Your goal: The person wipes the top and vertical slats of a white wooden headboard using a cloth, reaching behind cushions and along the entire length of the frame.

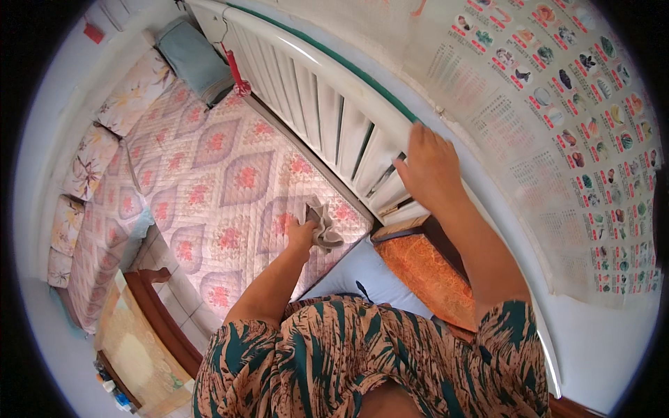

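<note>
the left hand is clamped on a crumpled grey cloth, held just above the quilted floral bed, near the headboard's foot. the right hand lies flat on the white slatted headboard, fingers apparently curled over its top rail.

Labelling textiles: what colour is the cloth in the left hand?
Grey-beige, plain and crumpled, bunched in the left hand as the cloth; seen in the head view.
</note>
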The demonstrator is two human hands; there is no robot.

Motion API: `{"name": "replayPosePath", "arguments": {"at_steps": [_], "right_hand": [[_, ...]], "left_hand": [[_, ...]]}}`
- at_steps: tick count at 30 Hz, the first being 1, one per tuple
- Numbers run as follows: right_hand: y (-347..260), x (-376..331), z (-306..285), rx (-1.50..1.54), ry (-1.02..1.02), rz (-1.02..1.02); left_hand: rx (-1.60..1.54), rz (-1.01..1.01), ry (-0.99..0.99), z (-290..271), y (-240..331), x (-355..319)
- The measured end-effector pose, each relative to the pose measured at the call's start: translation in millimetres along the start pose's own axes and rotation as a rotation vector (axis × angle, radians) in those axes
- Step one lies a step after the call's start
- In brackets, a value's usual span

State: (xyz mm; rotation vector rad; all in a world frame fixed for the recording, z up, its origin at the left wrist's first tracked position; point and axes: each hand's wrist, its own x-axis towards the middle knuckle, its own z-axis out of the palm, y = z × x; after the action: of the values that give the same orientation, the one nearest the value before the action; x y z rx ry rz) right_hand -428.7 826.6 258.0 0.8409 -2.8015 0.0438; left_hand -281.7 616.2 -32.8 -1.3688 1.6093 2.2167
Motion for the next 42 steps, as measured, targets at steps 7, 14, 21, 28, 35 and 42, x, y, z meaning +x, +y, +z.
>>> {"name": "replayPosePath", "arguments": {"at_steps": [7, 14, 21, 28, 35, 42], "right_hand": [[6.9, 74.8, 38.0, 0.056, -0.044, -0.092], [6.7, 80.6, 29.6, 0.158, -0.206, -0.014], [2.7, 79.2, 25.6, 0.165, -0.195, -0.022], [-6.0, 78.4, 23.3, 0.234, -0.171, -0.031], [0.0, 81.8, 23.9, 0.252, -0.195, 0.003], [-0.2, 80.6, 24.8, 0.238, -0.159, -0.021]], "left_hand": [[-0.027, -0.071, -0.055, 9.9, -8.6, 4.3], [-0.024, -0.21, -0.035, 65.4, -4.6, 23.0], [-0.248, -0.192, 0.013, 128.1, -31.2, 91.0], [-0.564, -0.138, -0.045, 164.1, -32.9, 129.4], [-0.27, -0.119, -0.031, 163.5, 63.7, 91.7], [-0.463, 0.508, -0.186, 155.3, 180.3, -11.4]]}}
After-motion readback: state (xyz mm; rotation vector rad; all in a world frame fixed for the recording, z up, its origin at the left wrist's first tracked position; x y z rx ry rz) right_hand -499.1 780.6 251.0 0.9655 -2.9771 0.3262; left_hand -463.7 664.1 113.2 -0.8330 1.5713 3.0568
